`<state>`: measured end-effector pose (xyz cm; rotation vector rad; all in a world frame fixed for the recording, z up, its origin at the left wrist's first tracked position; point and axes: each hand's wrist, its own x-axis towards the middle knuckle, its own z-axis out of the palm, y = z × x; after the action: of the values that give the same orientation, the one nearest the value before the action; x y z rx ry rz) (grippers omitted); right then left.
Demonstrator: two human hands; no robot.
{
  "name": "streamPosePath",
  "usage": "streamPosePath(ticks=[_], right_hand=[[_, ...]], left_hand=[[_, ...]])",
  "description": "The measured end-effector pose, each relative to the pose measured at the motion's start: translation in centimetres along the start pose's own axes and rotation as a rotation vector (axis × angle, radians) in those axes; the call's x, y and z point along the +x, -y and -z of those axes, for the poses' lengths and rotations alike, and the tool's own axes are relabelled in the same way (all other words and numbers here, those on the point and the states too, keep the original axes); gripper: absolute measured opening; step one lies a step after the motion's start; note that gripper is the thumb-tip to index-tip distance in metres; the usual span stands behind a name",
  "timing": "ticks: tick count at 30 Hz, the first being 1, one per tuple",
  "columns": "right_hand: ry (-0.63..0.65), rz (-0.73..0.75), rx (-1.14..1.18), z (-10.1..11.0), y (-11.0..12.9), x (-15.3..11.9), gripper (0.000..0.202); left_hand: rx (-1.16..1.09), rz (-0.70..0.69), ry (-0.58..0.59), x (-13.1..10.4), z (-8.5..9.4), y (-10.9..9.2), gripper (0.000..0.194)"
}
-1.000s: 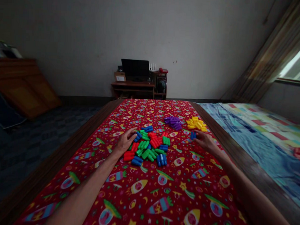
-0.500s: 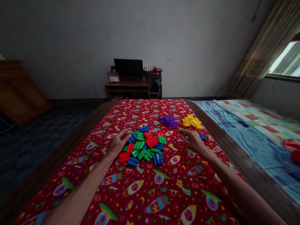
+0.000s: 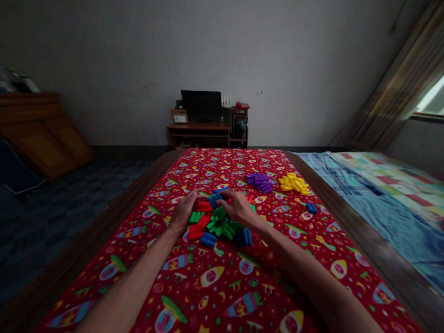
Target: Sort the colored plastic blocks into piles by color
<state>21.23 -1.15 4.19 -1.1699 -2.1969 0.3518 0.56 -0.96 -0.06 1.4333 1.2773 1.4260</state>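
Observation:
A mixed pile of red, green and blue plastic toy blocks, shaped like joined tubes, lies on a red patterned cloth. My left hand rests at the pile's left edge, fingers apart and slightly bent beside red blocks. Over the pile's far right part is my right hand, its thumb and fingertips closed on a blue block. This hand hides some of the blocks under it.
Purple blocks and yellow blocks form separate heaps farther back on the right. A lone blue block lies in front of the yellow heap. Dark wooden edges border the cloth; a bed stands to the right.
My right hand has moved left, from beside the lone blue block to the mixed pile, and closed on a blue block. My left hand stays at the pile's left side. The view has turned slightly left.

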Motion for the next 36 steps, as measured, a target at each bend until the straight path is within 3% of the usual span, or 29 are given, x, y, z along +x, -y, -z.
streamPosePath(ticks=[3,8,10,13,17,19,21,25,30,33,36], right_hand=[[-0.133,-0.072,0.024,4.6,-3.7,-1.9,0.025],[-0.263,-0.257,-0.279,13.0,-11.2,-8.3,0.030],[-0.249,-0.361,-0.394,14.8,-13.5,-10.9,0.031],[-0.197,-0.443,-0.444,15.6,-15.6,-13.8,0.033],[-0.313,-0.473,-0.468,15.1,-16.2,-14.7,0.033],[-0.429,-0.468,-0.473,14.8,-15.5,-14.1,0.032],[-0.451,-0.425,-0.412,14.5,-14.2,-12.8,0.030],[-0.234,-0.241,-0.202,12.4,-10.1,-8.6,0.032],[-0.015,-0.062,-0.175,6.2,-5.1,-0.8,0.027],[0.116,-0.035,-0.171,2.6,-3.7,3.8,0.037],[0.325,-0.020,-0.208,0.4,-3.3,6.5,0.045]], left_hand=[[-0.106,0.039,-0.003,0.3,0.1,0.2,0.066],[-0.161,0.069,0.001,0.6,0.0,0.7,0.060],[-0.172,0.073,0.006,0.6,0.0,0.8,0.060],[-0.170,0.086,0.015,0.6,-0.1,0.6,0.061],[-0.153,0.095,0.026,0.5,0.0,0.3,0.062],[-0.150,0.093,0.025,0.4,0.1,0.3,0.061],[-0.149,0.085,0.023,0.5,0.1,0.4,0.061],[-0.174,0.085,0.021,0.5,0.0,0.5,0.062],[-0.212,0.115,0.011,0.4,0.0,0.3,0.061],[-0.226,0.104,0.016,0.4,0.2,0.3,0.059],[-0.235,0.079,0.005,0.5,0.3,0.4,0.057]])
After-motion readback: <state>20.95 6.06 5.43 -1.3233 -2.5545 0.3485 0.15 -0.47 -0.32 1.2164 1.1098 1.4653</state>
